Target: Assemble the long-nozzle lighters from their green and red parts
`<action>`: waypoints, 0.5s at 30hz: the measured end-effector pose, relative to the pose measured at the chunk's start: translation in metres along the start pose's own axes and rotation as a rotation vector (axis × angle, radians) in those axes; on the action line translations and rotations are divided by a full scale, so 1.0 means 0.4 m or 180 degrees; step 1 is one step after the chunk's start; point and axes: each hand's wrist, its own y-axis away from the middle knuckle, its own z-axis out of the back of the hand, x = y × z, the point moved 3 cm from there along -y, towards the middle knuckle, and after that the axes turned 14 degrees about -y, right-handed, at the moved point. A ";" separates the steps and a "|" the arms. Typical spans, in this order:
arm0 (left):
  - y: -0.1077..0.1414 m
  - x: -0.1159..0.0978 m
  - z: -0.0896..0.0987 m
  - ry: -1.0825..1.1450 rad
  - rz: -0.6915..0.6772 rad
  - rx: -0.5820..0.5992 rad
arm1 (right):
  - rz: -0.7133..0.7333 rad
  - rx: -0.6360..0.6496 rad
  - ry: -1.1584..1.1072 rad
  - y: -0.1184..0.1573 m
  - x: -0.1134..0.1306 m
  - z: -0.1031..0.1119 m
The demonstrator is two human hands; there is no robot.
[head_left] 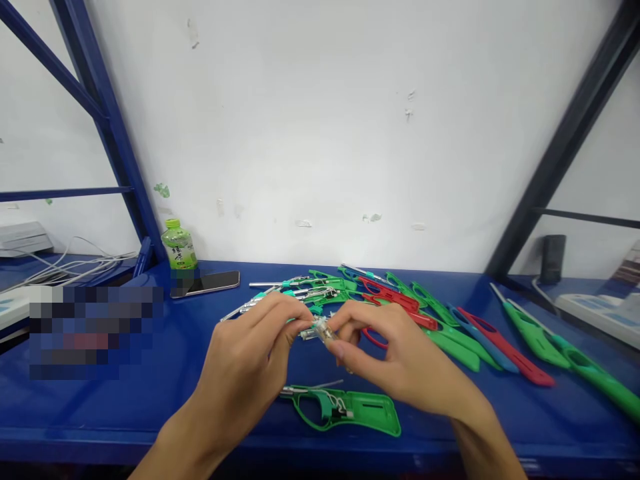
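Blue shelf (175, 373), wall (320, 133) behind, tea bottle (180, 250), lighter shell (375, 410) atop; above, left hand (255, 343), right hand (400, 353) pinch-tight on probably clear part (324, 329)

Green casing (383, 419) (plain blue table (125, 400))

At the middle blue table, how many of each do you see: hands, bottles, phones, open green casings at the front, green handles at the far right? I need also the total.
Left hand and right hand: 2
Bottle: 1
Phone: 1
Open green casing: 1
Green handles: 2
Total: 7
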 end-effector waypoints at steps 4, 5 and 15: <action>0.001 -0.010 0.005 0.0041 0.0080 -0.0065 | -0.0002 0.0040 -0.0309 0.004 0.003 -0.005; 0.002 -0.012 0.006 0.0047 0.0088 -0.0070 | -0.0017 0.0037 -0.0379 0.005 0.003 -0.007; -0.005 -0.015 0.015 0.0130 0.0192 -0.0101 | -0.0104 0.0125 -0.0830 0.003 0.006 -0.020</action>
